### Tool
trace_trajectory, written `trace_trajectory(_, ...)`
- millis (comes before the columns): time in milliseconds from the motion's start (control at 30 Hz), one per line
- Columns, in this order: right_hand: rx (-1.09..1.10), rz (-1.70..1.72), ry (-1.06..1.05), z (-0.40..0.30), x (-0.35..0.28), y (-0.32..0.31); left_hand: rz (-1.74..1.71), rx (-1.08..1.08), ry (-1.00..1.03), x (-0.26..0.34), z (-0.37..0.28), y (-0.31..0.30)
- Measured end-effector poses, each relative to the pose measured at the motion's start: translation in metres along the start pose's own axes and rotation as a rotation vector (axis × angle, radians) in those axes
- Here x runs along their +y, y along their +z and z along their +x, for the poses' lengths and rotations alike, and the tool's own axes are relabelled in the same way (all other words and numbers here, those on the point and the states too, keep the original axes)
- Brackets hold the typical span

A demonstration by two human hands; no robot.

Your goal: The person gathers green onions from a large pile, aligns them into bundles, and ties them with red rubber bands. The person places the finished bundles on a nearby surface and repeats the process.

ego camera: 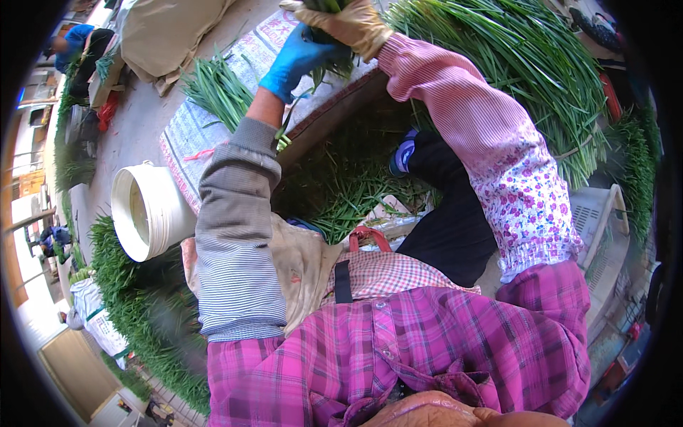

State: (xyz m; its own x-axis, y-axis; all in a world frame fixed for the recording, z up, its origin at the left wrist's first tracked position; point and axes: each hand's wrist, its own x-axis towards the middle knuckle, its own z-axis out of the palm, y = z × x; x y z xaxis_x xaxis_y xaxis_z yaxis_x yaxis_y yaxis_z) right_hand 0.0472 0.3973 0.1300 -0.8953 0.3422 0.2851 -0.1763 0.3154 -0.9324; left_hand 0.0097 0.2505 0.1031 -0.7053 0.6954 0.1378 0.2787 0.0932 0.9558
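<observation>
Both hands are raised at the top of the picture around a bunch of long green leaves (pixel 326 6). My left hand (pixel 301 61), in a blue glove, grips the bunch's lower part, and leaves hang below it. My right hand (pixel 355 26), in a tan glove, is closed around it from above. Under them lies a woven sack (pixel 181 133) over a low surface, with a smaller bundle of green leafy stalks (pixel 221 93) on it, left of my left hand. A large heap of similar long leaves (pixel 512 69) lies to the right, beside my right forearm.
A white plastic bucket (pixel 176 205) stands left of the sack. More green leaves (pixel 128 288) are piled at lower left. A plastic crate (pixel 592 219) is at right. Loose leaves (pixel 352 205) litter the ground between my legs. Another person (pixel 80 45) is at upper left, near a tan cover (pixel 160 37).
</observation>
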Motion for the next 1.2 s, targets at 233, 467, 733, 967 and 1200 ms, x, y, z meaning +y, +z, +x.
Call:
trace_trajectory(233,0.193,0.712,-0.19,-0.027,-0.032,-0.041,-0.242,0.3,0.057,0.055,-0.103,-0.001)
trace_trajectory(467,0.009,0.526,-0.663,-0.12,-0.081,-0.03,-0.956,-0.133,0.089,0.084,-0.164,0.07)
trace_trajectory(733,-0.813,0.091,-0.878,-0.195,-0.056,-0.008,-1.086,0.281,-0.207,0.091,-0.225,0.055)
trace_trajectory(967,-1.369,0.576,-0.08,-0.186,-0.049,-0.037,-1.012,0.302,-0.38,0.055,-0.279,0.039)
trace_trajectory(1200,-0.863,0.35,0.233,-0.183,-0.031,-0.012,-0.456,0.524,-0.442,0.038,-0.262,0.066)
